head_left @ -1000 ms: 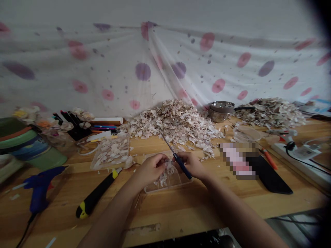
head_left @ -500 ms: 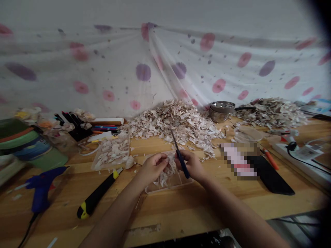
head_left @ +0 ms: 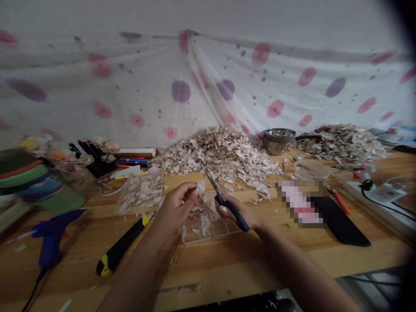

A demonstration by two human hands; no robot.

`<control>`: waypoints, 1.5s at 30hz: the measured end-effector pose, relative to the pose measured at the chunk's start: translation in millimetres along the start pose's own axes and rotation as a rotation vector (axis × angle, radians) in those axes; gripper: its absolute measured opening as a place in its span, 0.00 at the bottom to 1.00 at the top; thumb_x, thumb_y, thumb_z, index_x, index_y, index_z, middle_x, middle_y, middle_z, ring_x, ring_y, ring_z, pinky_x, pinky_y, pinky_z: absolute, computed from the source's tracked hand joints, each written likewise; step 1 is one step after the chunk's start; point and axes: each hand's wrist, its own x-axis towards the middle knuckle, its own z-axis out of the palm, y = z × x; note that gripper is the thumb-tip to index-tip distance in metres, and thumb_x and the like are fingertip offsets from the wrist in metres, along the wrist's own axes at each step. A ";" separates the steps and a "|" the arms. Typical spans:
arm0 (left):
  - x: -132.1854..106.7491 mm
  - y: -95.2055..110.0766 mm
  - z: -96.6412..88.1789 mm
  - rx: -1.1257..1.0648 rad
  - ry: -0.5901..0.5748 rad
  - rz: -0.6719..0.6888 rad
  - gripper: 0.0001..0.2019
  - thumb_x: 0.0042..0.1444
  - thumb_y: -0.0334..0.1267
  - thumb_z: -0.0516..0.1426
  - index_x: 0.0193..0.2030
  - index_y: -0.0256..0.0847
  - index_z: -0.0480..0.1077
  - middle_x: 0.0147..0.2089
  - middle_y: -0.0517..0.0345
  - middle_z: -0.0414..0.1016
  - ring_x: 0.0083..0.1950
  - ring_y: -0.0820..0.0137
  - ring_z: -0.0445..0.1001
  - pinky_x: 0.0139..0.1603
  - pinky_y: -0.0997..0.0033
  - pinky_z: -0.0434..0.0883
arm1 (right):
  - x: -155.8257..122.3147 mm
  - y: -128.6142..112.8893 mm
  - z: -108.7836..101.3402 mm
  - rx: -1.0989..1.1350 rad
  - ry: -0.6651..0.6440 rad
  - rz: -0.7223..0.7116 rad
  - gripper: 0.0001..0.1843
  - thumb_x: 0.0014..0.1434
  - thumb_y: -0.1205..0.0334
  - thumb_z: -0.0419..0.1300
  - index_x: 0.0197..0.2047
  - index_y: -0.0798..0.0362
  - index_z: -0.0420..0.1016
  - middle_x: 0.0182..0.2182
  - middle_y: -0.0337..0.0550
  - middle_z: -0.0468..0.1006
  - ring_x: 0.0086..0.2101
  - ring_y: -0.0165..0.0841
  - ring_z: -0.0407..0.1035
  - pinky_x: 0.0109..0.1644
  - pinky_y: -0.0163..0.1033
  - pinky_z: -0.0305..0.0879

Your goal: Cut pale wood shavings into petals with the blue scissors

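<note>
Between thumb and fingers, my left hand [head_left: 178, 204] pinches a small whitish translucent flake [head_left: 200, 187], raised above the tray. My right hand [head_left: 236, 212] is closed on the dark blue handles of a pair of scissors [head_left: 234, 212]; their blades point up and to the left, close to the flake. Below both hands lies a clear compartment tray [head_left: 198, 236] with pale flakes in several of its sections. A large heap of similar whitish-brown flakes [head_left: 221, 149] spreads behind it.
Left of the tray are a yellow-and-black utility knife [head_left: 125, 245], a blue glue gun [head_left: 53, 238] and a clear box of flakes [head_left: 139, 193]. On the right lie a black flat case [head_left: 344, 221], an orange pen [head_left: 341, 201] and a white power strip [head_left: 377, 208]. A metal bowl [head_left: 276, 145] stands behind.
My left hand has moved left and up, raising the flake into view. The scissors have swung left at the tips, and my right hand has shifted slightly lower, uncovering more of the tray.
</note>
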 end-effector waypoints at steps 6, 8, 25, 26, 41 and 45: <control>0.6 -1.0 -0.2 0.133 -0.001 0.028 0.16 0.59 0.48 0.53 0.44 0.40 0.72 0.35 0.56 0.75 0.32 0.71 0.73 0.33 0.72 0.70 | 0.6 -6.5 -4.1 -0.052 -0.083 0.035 0.30 0.57 0.32 0.49 0.37 0.54 0.63 0.31 0.41 0.64 0.33 0.33 0.59 0.40 0.40 0.62; 0.7 -1.4 -0.2 0.162 -0.005 0.031 0.16 0.59 0.48 0.52 0.45 0.40 0.72 0.35 0.55 0.75 0.32 0.71 0.73 0.33 0.73 0.70 | 0.9 -5.5 -4.1 -0.060 -0.086 0.043 0.29 0.56 0.32 0.50 0.35 0.53 0.62 0.30 0.40 0.63 0.32 0.32 0.59 0.38 0.39 0.61; 1.4 -4.9 0.1 0.228 -0.037 0.034 0.14 0.60 0.46 0.52 0.46 0.41 0.72 0.38 0.55 0.76 0.35 0.69 0.74 0.35 0.71 0.70 | 0.2 -8.5 -8.9 -0.092 -0.099 0.066 0.27 0.57 0.35 0.52 0.34 0.54 0.62 0.28 0.39 0.62 0.30 0.31 0.57 0.35 0.38 0.60; 1.3 -4.5 0.1 0.229 -0.037 0.035 0.14 0.60 0.46 0.52 0.46 0.41 0.72 0.38 0.55 0.76 0.35 0.69 0.74 0.35 0.71 0.70 | 0.3 -8.5 -9.0 -0.096 -0.094 0.072 0.27 0.57 0.35 0.52 0.33 0.54 0.62 0.28 0.39 0.62 0.30 0.31 0.57 0.35 0.38 0.60; 1.1 -0.4 2.5 0.135 -0.062 0.010 0.14 0.59 0.46 0.53 0.43 0.39 0.72 0.34 0.56 0.75 0.33 0.70 0.73 0.34 0.72 0.69 | -0.7 -8.5 -10.3 -0.074 -0.166 0.050 0.31 0.56 0.30 0.47 0.36 0.54 0.60 0.30 0.39 0.61 0.32 0.32 0.57 0.38 0.39 0.60; 1.6 1.0 2.4 0.060 -0.090 -0.022 0.13 0.59 0.46 0.53 0.42 0.39 0.71 0.33 0.57 0.74 0.32 0.70 0.73 0.32 0.72 0.69 | -0.4 -7.8 -10.6 -0.068 -0.162 0.042 0.31 0.57 0.30 0.47 0.35 0.53 0.60 0.30 0.40 0.61 0.32 0.32 0.57 0.38 0.40 0.59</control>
